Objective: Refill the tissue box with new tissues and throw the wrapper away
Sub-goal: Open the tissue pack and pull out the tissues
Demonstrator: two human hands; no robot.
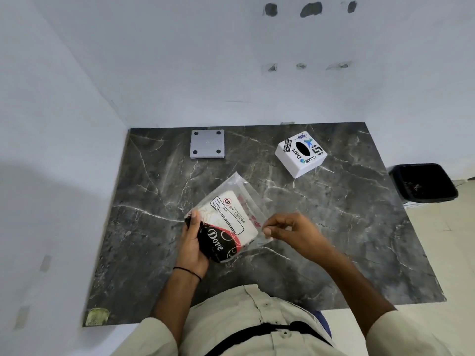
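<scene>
A pack of tissues (226, 217) in a clear plastic wrapper, printed white, black and red, is held just above the dark marble table (334, 227). My left hand (192, 242) grips the pack's near-left black end. My right hand (290, 231) pinches the wrapper's loose clear edge on the right between thumb and fingers. The white cube tissue box (300, 155), covered in stickers with a dark oval slot on top, stands at the far right of the table, apart from both hands.
A grey square plate (207, 144) with a dark dot at each corner lies at the table's far edge near the wall. A black bin (424, 183) stands on the floor right of the table. White walls close the left and far sides.
</scene>
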